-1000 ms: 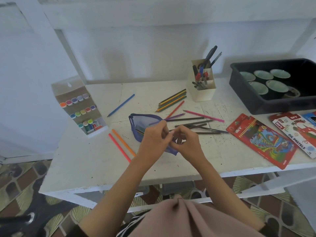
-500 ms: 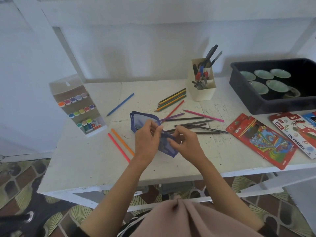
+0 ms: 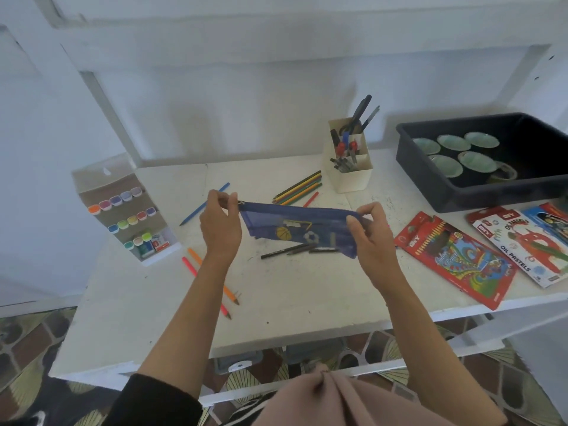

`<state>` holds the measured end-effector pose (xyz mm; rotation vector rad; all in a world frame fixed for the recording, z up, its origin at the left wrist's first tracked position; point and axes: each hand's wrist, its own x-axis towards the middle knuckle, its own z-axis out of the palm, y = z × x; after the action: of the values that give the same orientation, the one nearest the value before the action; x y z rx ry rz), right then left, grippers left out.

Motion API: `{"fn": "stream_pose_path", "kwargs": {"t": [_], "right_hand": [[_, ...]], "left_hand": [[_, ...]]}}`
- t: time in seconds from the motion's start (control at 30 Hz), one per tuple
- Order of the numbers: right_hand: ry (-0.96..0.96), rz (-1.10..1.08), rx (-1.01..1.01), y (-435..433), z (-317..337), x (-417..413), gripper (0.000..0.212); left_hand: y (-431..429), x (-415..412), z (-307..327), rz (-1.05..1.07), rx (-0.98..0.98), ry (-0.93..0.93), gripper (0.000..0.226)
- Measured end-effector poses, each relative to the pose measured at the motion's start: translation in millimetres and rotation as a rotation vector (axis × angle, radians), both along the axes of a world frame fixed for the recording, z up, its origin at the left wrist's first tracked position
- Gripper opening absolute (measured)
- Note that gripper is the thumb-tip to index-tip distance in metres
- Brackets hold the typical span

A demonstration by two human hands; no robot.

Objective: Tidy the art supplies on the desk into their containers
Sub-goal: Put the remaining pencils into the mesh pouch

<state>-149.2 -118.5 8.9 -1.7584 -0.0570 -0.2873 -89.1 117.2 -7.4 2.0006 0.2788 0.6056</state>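
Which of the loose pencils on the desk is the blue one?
The blue pencil lying alone beyond the left hand; the orange pencil and pink pencil lie by that forearm.

Left hand and right hand, raised apart, pinch the pouch.

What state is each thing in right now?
pouch, held above desk, stretched between both hands; zip unclear
left hand, pinching pouch's left end
right hand, pinching pouch's right end
pencil box, flat on desk
pen holder, upright, filled
loose pencils, lying on desk
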Motion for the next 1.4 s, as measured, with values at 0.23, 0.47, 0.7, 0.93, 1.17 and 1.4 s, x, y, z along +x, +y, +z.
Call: {"fn": "stream_pose_path", "kwargs": {"t": [0.23, 0.47, 0.7, 0.93, 1.17, 1.4], "right_hand": [[0.047, 0.017, 0.16, -36, 6, 8, 0.009], [0.048, 0.145, 0.133, -49, -2, 44, 0.005], [0.132, 0.281, -0.36, -64, -60, 108, 0.027], [0.102, 0.281, -1.025, -57, -105, 141, 0.039], [0.097, 0.121, -0.925, -54, -101, 148, 0.031], [0.108, 0.152, -0.889, -54, -97, 150, 0.025]], "left_hand": [[-39, 4, 14, -0.599, 0.393, 0.028, 0.055], [-78, 37, 27, -0.71, 0.341, 0.192, 0.011], [-27, 72, 23, -0.173, 0.293, 0.024, 0.01], [50, 122, 22, 0.14, 0.453, 0.18, 0.026], [85, 154, -13, 0.252, 0.737, 0.405, 0.022], [68, 153, -46, 0.207, 0.791, 0.529, 0.023]]}}
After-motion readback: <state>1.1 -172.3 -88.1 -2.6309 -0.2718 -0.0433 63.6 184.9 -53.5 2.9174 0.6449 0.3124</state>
